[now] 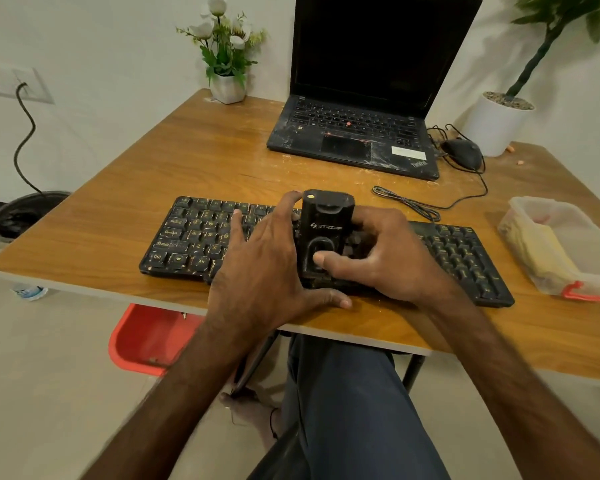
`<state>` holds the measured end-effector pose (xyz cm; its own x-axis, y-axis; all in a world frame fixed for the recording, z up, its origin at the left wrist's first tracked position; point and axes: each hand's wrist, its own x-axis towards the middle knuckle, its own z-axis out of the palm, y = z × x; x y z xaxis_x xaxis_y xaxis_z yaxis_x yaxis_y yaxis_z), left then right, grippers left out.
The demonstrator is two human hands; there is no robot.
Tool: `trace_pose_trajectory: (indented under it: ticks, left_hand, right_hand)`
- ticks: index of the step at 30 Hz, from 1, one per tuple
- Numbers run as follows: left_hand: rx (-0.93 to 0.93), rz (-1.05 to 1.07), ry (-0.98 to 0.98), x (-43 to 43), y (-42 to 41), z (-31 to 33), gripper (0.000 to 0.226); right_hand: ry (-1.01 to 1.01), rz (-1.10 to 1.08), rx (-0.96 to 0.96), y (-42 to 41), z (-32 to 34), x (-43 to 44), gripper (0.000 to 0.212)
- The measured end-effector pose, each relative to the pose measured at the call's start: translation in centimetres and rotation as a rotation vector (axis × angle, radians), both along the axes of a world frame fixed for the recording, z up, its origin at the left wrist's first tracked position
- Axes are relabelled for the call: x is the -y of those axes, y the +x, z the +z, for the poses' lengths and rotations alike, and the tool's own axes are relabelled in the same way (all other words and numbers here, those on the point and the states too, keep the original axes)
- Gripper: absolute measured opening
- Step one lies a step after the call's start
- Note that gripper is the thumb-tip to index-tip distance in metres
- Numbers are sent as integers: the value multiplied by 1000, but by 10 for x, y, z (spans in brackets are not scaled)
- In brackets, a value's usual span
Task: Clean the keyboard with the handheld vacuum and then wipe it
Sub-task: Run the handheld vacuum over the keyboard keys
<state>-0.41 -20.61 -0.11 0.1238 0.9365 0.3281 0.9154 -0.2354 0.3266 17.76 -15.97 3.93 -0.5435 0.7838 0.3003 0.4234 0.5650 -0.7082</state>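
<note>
Head view showed the vacuum [326,230] standing on the keyboard [194,237], right hand [392,258] fingers wrapped round it, left hand [267,261] fingers spread against it. Sliding it slowly, row by row, looked best.

1. Single view: a wide-angle camera worn on the person's head.
2. Facing: forward and steeply down over the table [205,161], toward the wall [101,46] behind it.
3. Nearness: close. The left hand [267,258] and right hand [392,258], either side of the vacuum [326,216] on the keyboard [194,237], fill the centre.
4. Extent: laptop [354,133] at the top, floor [49,358] and the person's lap [354,410] at the bottom.
</note>
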Motion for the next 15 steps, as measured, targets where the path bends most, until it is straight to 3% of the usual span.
trace_pose_trajectory:
  ticks: [4, 9, 12, 15]
  left_hand:
    - [-52, 17, 0, 0, 1, 0, 144]
    - [-55, -5, -9, 1, 1, 3, 139]
    - [-28, 10, -1, 1, 1, 1, 144]
    - [-26, 6, -3, 0, 0, 1, 144]
  right_hand:
    - [365, -51, 213, -4, 4, -7, 53]
    - [303, 71, 235, 2, 7, -6, 53]
    - [376, -41, 251, 3, 8, -9, 56]
    - [251, 11, 156, 5, 7, -7, 51]
